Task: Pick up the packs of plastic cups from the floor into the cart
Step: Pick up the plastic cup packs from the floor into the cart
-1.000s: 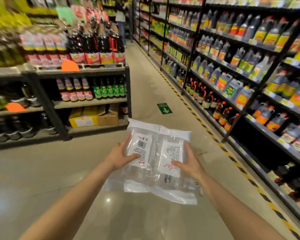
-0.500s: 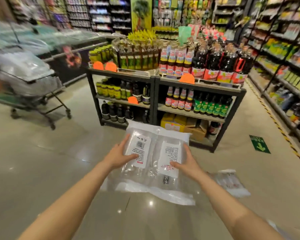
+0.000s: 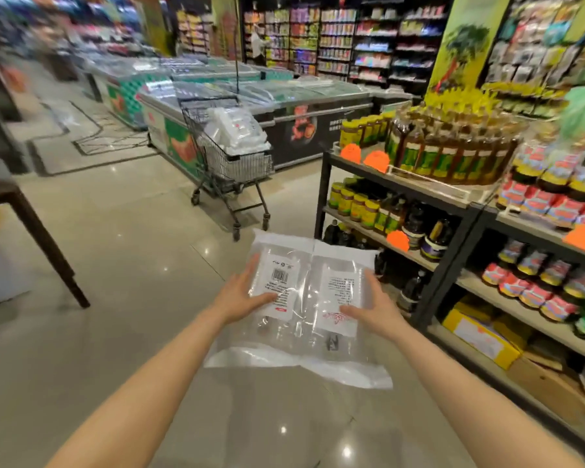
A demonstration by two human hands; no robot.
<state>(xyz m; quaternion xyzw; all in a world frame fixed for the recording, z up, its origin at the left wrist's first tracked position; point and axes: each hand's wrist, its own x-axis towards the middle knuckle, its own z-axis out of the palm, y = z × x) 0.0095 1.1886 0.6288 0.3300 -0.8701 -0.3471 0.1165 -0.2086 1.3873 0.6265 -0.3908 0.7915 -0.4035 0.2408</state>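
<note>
Two clear packs of plastic cups (image 3: 304,298) with white labels lie side by side in front of me, held up off the floor. My left hand (image 3: 240,295) grips the left pack's edge, thumb on top of its label. My right hand (image 3: 372,309) grips the right pack the same way. The wire shopping cart (image 3: 232,160) stands ahead, a little left of centre, and is heaped with more clear packs (image 3: 233,130). It is well beyond my hands.
A dark shelf rack (image 3: 453,231) of bottles and jars runs along the right, close to my right hand. Chest freezers (image 3: 284,99) stand behind the cart. A dark table leg (image 3: 44,251) juts in at the left. Shiny floor lies between me and the cart.
My view has swung left: the cart, at the far left half a second ago, now stands ahead near centre and closer. Both hands keep the same hold on the packs.
</note>
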